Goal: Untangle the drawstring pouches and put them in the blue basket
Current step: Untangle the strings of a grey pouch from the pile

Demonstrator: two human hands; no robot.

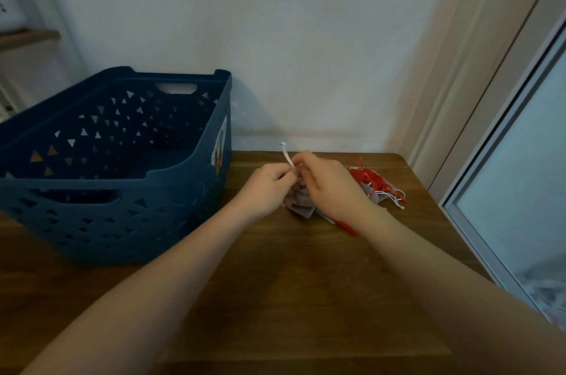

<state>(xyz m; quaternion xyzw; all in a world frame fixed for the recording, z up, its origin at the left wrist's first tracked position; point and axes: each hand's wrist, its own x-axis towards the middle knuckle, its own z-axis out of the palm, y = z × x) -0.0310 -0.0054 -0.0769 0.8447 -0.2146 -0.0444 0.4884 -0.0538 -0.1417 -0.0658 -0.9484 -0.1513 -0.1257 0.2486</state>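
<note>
Left hand (266, 187) and right hand (332, 187) pinching a white drawstring (287, 154) above a grey pouch (301, 204). Red pouches (372, 180) (tangled) behind on the wooden bench (306, 282). Blue basket (122, 221) alongside, left.

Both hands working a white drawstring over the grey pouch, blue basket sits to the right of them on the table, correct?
Not quite. The head view shows the blue basket to the left of the hands. The rest holds: left hand and right hand pinch the white drawstring over the grey pouch on the table.
</note>
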